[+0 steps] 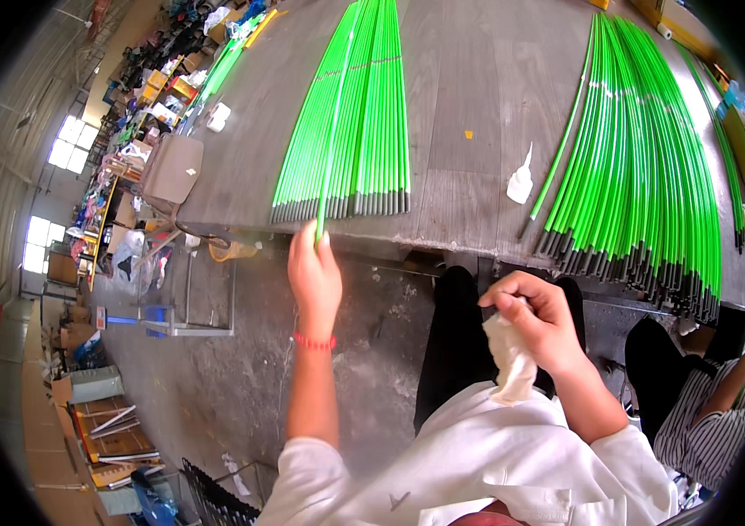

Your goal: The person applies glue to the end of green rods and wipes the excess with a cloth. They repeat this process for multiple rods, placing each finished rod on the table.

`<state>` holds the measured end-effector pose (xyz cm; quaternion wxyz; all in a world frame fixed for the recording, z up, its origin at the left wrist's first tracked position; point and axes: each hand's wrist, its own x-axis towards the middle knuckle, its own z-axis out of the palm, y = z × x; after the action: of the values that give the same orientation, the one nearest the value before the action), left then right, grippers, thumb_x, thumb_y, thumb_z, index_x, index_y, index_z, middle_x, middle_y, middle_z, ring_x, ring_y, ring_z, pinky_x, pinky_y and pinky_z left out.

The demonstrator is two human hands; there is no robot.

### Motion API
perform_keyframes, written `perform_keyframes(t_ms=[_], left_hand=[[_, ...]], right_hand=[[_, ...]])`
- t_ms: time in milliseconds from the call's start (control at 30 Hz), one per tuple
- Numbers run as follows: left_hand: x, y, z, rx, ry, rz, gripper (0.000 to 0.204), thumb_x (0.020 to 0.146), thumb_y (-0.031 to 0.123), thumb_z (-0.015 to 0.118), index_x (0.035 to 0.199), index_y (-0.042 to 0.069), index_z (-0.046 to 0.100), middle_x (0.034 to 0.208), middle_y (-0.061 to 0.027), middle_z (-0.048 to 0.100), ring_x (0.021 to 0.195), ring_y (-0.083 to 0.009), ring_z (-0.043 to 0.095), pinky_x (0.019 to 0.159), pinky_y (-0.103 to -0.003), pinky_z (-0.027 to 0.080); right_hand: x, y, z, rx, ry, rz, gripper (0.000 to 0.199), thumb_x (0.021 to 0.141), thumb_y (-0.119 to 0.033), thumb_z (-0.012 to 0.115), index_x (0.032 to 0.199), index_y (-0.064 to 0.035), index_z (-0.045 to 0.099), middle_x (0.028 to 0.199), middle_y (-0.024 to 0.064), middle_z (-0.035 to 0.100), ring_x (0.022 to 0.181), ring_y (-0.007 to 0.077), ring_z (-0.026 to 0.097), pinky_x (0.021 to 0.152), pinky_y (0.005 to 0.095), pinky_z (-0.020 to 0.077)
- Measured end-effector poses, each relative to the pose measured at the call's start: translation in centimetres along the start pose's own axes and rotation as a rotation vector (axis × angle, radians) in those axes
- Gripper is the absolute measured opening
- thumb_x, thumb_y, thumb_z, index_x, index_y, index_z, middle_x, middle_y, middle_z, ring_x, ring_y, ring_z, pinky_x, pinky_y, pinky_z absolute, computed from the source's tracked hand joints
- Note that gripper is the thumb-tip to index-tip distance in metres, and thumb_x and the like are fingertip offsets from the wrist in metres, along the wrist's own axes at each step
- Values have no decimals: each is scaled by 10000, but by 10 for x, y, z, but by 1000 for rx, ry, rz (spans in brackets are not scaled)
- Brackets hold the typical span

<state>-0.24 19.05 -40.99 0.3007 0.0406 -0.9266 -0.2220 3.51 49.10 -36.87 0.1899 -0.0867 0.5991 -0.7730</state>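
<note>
1. Currently the left hand [313, 279] is clamped on the dark butt end of one green rod [335, 131] lying over the left fan of rods [350, 114] on the grey table [469, 79].
2. The right hand [537, 317] grips a white cloth [511, 358] near the lap.
3. Best to keep the rod level, so neighbouring rods stay undisturbed.

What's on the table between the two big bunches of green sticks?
In the head view, between the left fan of green rods and the right fan lie a crumpled white cloth, one stray green rod and bare grey table.
</note>
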Motion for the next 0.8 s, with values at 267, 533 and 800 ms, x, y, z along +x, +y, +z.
perform_keyframes(t_ms=[267, 533, 800], left_hand=[[78, -26, 87, 236, -92, -91, 293, 823, 57, 550, 1105, -19, 546, 996, -202, 546, 923, -359, 551, 790, -424, 455], [62, -21, 124, 220, -133, -14, 358, 838, 87, 565, 1188, 25, 534, 990, -166, 495, 942, -331, 493, 844, -410, 412], [49, -2, 98, 201, 57, 94, 306, 795, 130, 620, 1087, 53, 573, 1069, -150, 515, 1017, -323, 469, 882, -443, 363]], right_hand=[[-28, 4, -46, -22, 343, -36, 160, 884, -155, 560, 832, -5, 583, 725, -20, 551, 592, 16, 445, 526, 175, 348], [-31, 1, -68, -159, 498, -81, 145, 865, -140, 571, 825, -2, 588, 757, -23, 564, 658, 23, 451, 573, 180, 344], [-22, -24, -154, -1464, 1092, 48, 184, 839, -215, 550, 917, -54, 596, 836, 132, 637, 754, 334, 606, 629, 393, 468]])
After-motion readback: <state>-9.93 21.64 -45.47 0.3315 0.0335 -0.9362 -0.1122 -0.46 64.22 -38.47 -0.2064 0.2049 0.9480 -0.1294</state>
